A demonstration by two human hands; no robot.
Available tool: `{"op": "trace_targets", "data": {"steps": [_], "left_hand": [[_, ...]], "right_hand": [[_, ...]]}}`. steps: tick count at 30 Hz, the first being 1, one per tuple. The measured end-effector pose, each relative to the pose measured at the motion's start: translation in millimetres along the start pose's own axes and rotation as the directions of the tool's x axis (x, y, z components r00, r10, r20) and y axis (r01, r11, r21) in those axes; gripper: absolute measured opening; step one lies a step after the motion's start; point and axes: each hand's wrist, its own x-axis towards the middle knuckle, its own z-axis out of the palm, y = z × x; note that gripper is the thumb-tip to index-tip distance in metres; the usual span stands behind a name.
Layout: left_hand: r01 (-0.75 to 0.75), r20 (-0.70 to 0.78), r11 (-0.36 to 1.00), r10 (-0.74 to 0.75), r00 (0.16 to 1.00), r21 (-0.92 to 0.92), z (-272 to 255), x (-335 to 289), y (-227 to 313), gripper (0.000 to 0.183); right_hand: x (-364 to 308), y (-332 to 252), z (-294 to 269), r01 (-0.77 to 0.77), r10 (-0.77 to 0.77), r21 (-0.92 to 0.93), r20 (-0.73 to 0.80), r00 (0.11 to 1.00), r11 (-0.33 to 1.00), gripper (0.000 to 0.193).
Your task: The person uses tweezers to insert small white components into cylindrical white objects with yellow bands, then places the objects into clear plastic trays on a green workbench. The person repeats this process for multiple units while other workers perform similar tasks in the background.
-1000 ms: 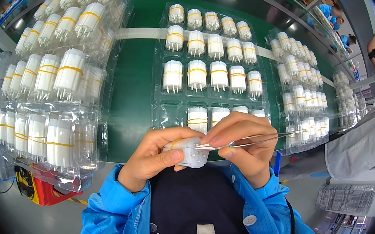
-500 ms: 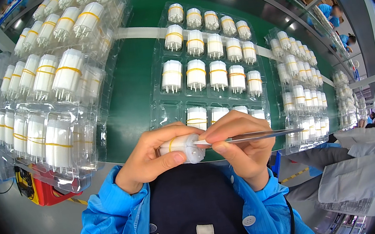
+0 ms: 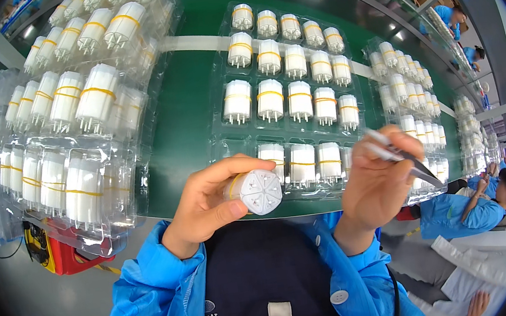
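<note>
Between the thumb and fingers of my left hand (image 3: 195, 213) lies a white cylindrical part (image 3: 261, 193), tilted so its round end faces me. That end is split into wedge-shaped segments with small metal pins, and a yellow band circles its side. Off to the right, my right hand (image 3: 374, 193) grips a pair of metal tweezers (image 3: 422, 171), apart from the part. Motion smears the tweezers' tips. Just beyond my hands, a clear plastic tray (image 3: 227, 149) carries rows of similar banded white cylinders (image 3: 270, 100), pins toward me.
Stacked clear trays (image 3: 125, 232) of the same cylinders rise at the left of the green table (image 3: 165, 130). More filled trays stand on the right. A red and yellow object (image 3: 67, 251) sits below the left edge. Co-workers in blue (image 3: 490, 212) are at the right.
My right hand has drawn away to the right with the tweezers, off the part. The part's segmented end has turned toward me in my left hand. A co-worker in blue has come into view at right.
</note>
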Motion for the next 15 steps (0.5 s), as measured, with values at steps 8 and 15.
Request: {"op": "trace_targets", "data": {"steps": [8, 15], "left_hand": [[0.047, -0.028, 0.987, -0.052, 0.998, -0.157, 7, 3, 0, 0.064], [0.099, 0.075, 0.941, -0.078, 0.994, -0.324, 12, 2, -1, 0.054]], "right_hand": [[-22, 1, 5, 0.153, -0.147, -0.195, 0.049, 0.988, 0.969, 0.042], [-24, 9, 10, 0.099, -0.033, -0.14, 0.411, 0.911, 0.985, 0.037]]}}
